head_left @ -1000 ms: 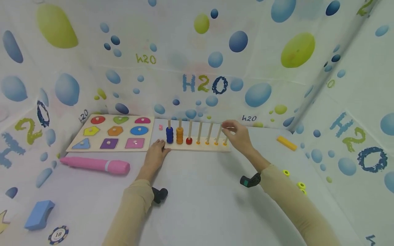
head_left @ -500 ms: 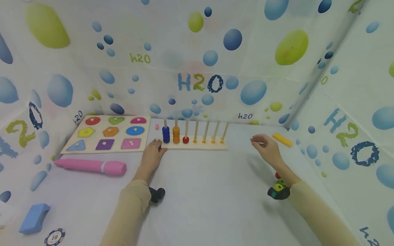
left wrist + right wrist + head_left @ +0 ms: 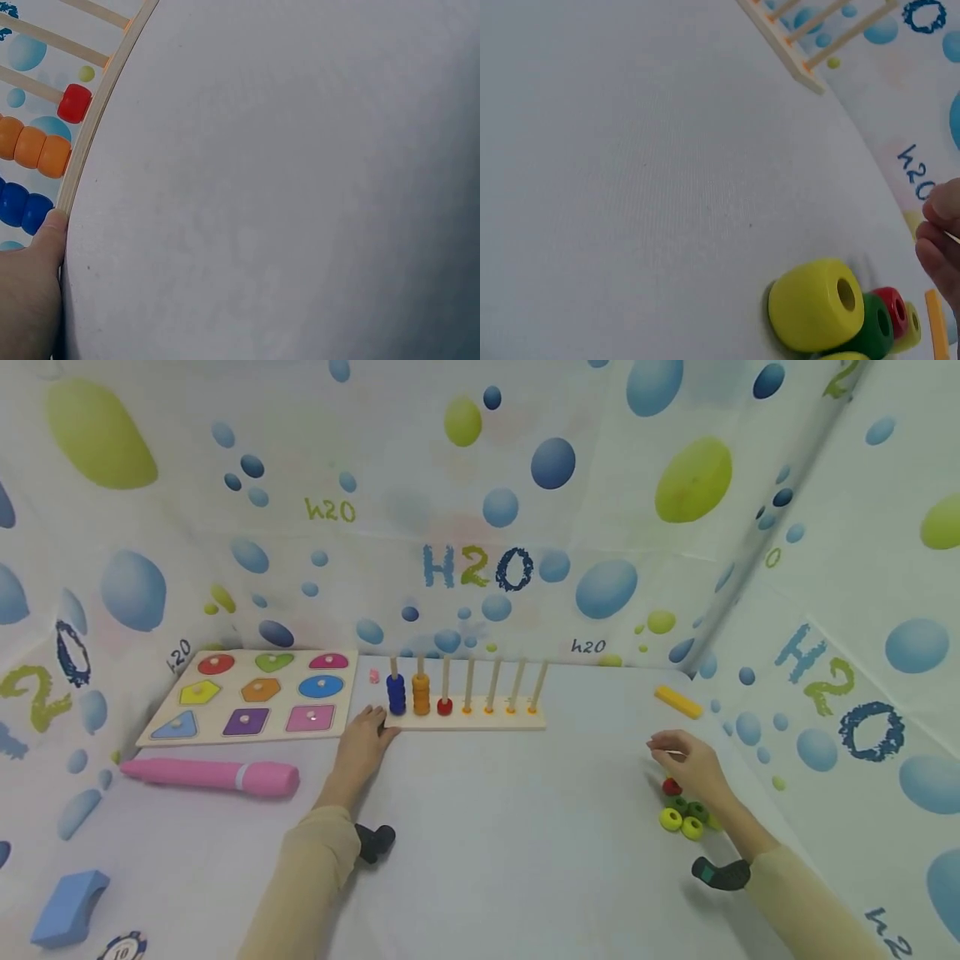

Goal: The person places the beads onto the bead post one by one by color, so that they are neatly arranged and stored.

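Left hand: left hand (image 3: 362,739) rests at the left end of the peg rack (image 3: 468,720); fingertips (image 3: 54,223) touch the wooden base, fingers fairly straight, curled round nothing. Judged a bracing contact, keeping the base from sliding.
Peg rack: stands toward the desk's far edge, near the middle. Seven upright pegs; blue beads (image 3: 395,693) on the first, orange beads (image 3: 422,694) on the second, one red bead (image 3: 445,706) low on the third. The other four pegs are bare.
Right hand: right hand (image 3: 690,764) hovers near the desk's right edge, directly over the loose beads (image 3: 682,814). Fingers loosely bent, thumb and forefinger drawn close; whether they pinch anything I cannot tell. No contact with the pile is visible.
Loose beads: red, green and yellow-green, clustered touching one another on the desk (image 3: 510,827), well apart from the rack. In the right wrist view the large yellow bead (image 3: 815,304) lies on its side, hole facing sideways.
Surroundings: shape puzzle board (image 3: 251,695) just left of the rack; pink marker (image 3: 210,775) in front of it; yellow stick (image 3: 678,702) toward the far right corner.
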Available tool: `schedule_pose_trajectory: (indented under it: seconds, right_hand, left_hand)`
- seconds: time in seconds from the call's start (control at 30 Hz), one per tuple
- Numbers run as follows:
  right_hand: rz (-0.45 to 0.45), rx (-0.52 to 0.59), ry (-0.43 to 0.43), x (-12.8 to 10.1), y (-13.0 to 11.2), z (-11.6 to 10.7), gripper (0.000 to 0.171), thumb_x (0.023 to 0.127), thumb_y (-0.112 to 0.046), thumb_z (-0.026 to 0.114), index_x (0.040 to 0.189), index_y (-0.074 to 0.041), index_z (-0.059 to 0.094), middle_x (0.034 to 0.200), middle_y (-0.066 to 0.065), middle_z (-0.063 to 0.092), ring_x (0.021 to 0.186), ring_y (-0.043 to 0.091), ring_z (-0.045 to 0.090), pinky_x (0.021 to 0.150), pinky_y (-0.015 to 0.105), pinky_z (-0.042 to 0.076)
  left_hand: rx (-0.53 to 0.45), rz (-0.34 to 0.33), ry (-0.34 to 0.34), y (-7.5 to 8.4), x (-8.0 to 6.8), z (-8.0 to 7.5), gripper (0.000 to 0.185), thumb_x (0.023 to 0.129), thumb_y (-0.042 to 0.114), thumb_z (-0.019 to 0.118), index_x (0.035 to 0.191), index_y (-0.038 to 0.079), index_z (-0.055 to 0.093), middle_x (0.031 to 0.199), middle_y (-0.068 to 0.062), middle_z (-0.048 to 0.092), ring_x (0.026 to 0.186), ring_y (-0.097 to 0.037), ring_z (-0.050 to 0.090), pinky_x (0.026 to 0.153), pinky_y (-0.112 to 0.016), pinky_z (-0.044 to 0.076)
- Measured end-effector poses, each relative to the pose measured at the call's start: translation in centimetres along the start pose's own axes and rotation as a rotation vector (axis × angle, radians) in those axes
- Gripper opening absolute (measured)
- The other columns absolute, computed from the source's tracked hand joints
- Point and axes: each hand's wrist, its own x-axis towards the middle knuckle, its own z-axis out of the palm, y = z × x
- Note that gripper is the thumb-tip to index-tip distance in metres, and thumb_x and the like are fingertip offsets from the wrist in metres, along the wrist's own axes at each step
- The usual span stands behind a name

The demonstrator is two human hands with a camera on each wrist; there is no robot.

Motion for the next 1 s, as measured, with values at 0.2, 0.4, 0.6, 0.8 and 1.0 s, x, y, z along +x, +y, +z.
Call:
schedule_pose_trajectory:
  seconds: [0.2, 0.4, 0.6, 0.8, 1.0]
  right_hand:
    - [0.0, -0.076, -0.054, -1.8, 0.9, -0.5, 0.022, 0.089, -0.004, 0.064, 0.11, -0.003, 0.061, 0.102, 0.011, 0.068, 0.094, 0.025, 0.064, 0.078, 0.021, 0.055]
    - [-0.001, -0.153, -0.101, -3.2, 1.4, -1.2, 0.025, 0.086, -0.002, 0.067, 0.11, -0.004, 0.063, 0.103, 0.011, 0.067, 0.095, 0.028, 0.065, 0.08, 0.037, 0.055]
    - [0.01, -0.183, -0.146, -3.6, 1.4, -1.6, 0.025, 0.086, -0.002, 0.066, 0.11, -0.003, 0.065, 0.106, 0.014, 0.067, 0.097, 0.033, 0.064, 0.081, 0.042, 0.055]
    - [0.009, -0.224, -0.136, -3.7, 1.4, -1.5, 0.024, 0.086, -0.002, 0.066, 0.11, -0.004, 0.066, 0.106, 0.015, 0.067, 0.096, 0.035, 0.065, 0.08, 0.044, 0.055]
    - [-0.056, -0.291, -0.135, -3.9, 1.6, -1.5, 0.023, 0.085, 0.0, 0.067, 0.107, -0.004, 0.069, 0.104, 0.014, 0.068, 0.094, 0.033, 0.065, 0.08, 0.047, 0.055]
  left_hand:
    - [-0.006, -0.009, 0.006, -0.2, -0.2, 0.1, 0.053, 0.095, 0.026, 0.059, 0.131, -0.011, 0.047, 0.135, -0.027, 0.045, 0.131, -0.042, 0.034, 0.109, -0.052, 0.028]
    - [-0.005, -0.023, -0.011, -0.4, -0.3, 0.2, 0.054, 0.095, 0.027, 0.058, 0.133, -0.01, 0.046, 0.137, -0.027, 0.044, 0.132, -0.041, 0.033, 0.11, -0.052, 0.027]
    - [-0.01, -0.033, -0.005, -0.5, -0.2, 0.0, 0.054, 0.095, 0.026, 0.058, 0.132, -0.01, 0.046, 0.137, -0.027, 0.044, 0.132, -0.042, 0.033, 0.109, -0.052, 0.027]
    - [0.007, -0.018, -0.005, -0.2, -0.2, 0.0, 0.054, 0.095, 0.027, 0.058, 0.132, -0.011, 0.046, 0.136, -0.027, 0.045, 0.132, -0.042, 0.034, 0.109, -0.052, 0.028]
    - [0.007, 0.001, -0.001, 0.0, -0.1, 0.0, 0.053, 0.095, 0.026, 0.058, 0.131, -0.011, 0.047, 0.135, -0.027, 0.046, 0.131, -0.042, 0.035, 0.109, -0.052, 0.028]
